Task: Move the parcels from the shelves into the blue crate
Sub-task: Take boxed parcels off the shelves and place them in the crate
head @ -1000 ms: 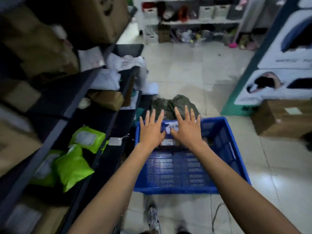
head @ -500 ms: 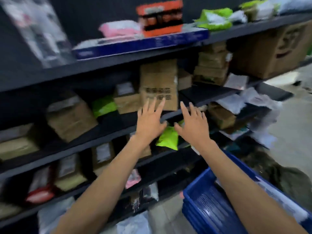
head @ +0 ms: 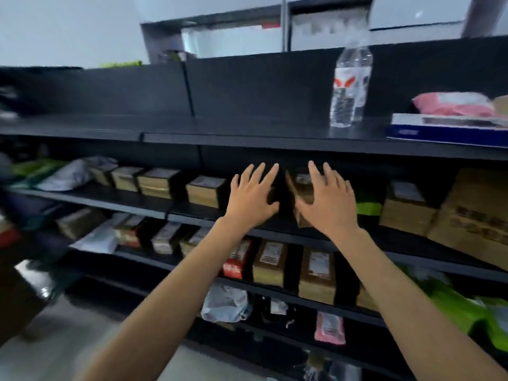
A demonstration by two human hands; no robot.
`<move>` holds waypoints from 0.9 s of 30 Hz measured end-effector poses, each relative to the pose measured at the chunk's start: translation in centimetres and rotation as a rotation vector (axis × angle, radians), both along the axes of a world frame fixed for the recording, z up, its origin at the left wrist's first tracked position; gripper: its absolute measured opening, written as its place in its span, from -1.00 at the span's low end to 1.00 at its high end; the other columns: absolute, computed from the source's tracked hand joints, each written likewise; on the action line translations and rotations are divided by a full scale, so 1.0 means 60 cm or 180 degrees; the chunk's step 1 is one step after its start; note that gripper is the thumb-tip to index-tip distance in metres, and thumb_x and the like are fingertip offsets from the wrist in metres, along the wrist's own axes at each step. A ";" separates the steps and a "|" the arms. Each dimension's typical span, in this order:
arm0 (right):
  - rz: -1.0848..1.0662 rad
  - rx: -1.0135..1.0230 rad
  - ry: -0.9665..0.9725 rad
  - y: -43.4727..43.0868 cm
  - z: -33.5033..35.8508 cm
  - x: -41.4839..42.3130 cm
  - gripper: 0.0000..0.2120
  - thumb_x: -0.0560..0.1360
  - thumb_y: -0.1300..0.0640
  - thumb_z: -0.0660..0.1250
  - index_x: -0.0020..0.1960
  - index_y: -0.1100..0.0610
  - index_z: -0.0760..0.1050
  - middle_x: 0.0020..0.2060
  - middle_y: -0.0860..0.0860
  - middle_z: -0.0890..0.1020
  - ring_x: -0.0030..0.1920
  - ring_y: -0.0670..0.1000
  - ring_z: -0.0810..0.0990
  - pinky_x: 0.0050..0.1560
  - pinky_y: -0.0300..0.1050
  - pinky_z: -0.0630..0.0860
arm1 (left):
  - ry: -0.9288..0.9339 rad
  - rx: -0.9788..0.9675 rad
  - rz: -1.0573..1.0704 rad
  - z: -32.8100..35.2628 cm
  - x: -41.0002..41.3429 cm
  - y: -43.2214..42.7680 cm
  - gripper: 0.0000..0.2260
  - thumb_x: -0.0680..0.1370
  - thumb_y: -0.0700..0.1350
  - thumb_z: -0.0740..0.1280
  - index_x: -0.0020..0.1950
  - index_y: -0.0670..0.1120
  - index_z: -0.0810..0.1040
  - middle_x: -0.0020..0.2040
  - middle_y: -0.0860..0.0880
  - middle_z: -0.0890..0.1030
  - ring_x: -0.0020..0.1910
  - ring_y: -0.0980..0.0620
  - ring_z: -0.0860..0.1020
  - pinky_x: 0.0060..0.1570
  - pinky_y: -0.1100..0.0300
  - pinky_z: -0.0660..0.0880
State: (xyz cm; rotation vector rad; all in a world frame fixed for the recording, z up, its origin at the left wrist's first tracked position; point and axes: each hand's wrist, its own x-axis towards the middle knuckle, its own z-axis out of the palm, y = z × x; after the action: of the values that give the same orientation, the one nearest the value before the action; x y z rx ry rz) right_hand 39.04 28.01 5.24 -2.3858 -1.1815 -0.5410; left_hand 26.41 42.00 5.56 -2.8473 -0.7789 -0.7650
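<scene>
Both hands are up in the middle of the frame, in front of the second tier of the black shelves. The left hand is flat with its fingers spread and holds nothing. The right hand is spread wide too, gripping nothing. It sits just in front of a small brown cardboard parcel on that tier, but I honestly can't tell if it's touching the box. The rest of the parcels are all on the shelves: a row of small brown boxes left of the hands, a big carton at the right edge, more boxes one tier down, and green mailers at lower right. On the top tier at upper right, a clear water bottle stands upright. Next to it, a pink mailer lies on a flat blue box. Everything's a bit motion-blurry.
</scene>
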 end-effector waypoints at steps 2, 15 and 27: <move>0.0179 0.0023 -0.0039 0.060 0.012 -0.052 -0.20 0.52 -0.25 0.22 0.58 -0.05 -0.11 0.56 0.15 0.10 0.54 0.18 0.10 0.50 0.18 0.11 | 0.0022 -0.0051 0.0167 0.010 -0.066 0.047 -0.21 0.49 0.13 0.32 0.59 0.12 -0.06 0.59 -0.05 0.09 0.56 -0.11 0.00 0.48 -0.18 0.04; 0.0624 -0.0182 -0.0096 0.335 -0.023 -0.304 -0.21 0.51 -0.27 0.21 0.59 -0.03 -0.08 0.56 0.16 0.10 0.53 0.19 0.12 0.49 0.16 0.13 | 0.0109 -0.0226 0.0672 -0.019 -0.376 0.310 -0.20 0.49 0.20 0.31 0.59 0.13 -0.07 0.58 -0.02 0.11 0.55 -0.10 0.01 0.47 -0.18 0.06; 0.0055 -0.0447 0.0048 0.364 -0.083 -0.185 -0.22 0.52 -0.26 0.19 0.59 -0.04 -0.08 0.57 0.13 0.08 0.54 0.18 0.10 0.51 0.17 0.11 | 0.0338 -0.0644 0.0215 -0.120 -0.236 0.401 -0.21 0.50 0.20 0.30 0.58 0.14 -0.10 0.58 -0.03 0.12 0.56 -0.10 0.00 0.49 -0.18 0.01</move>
State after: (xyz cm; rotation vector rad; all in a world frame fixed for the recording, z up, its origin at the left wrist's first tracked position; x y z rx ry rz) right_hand 27.97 49.85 0.29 -2.4891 -1.2708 -0.4470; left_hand 12.23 66.05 -1.64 -2.9892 -0.9830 -0.5499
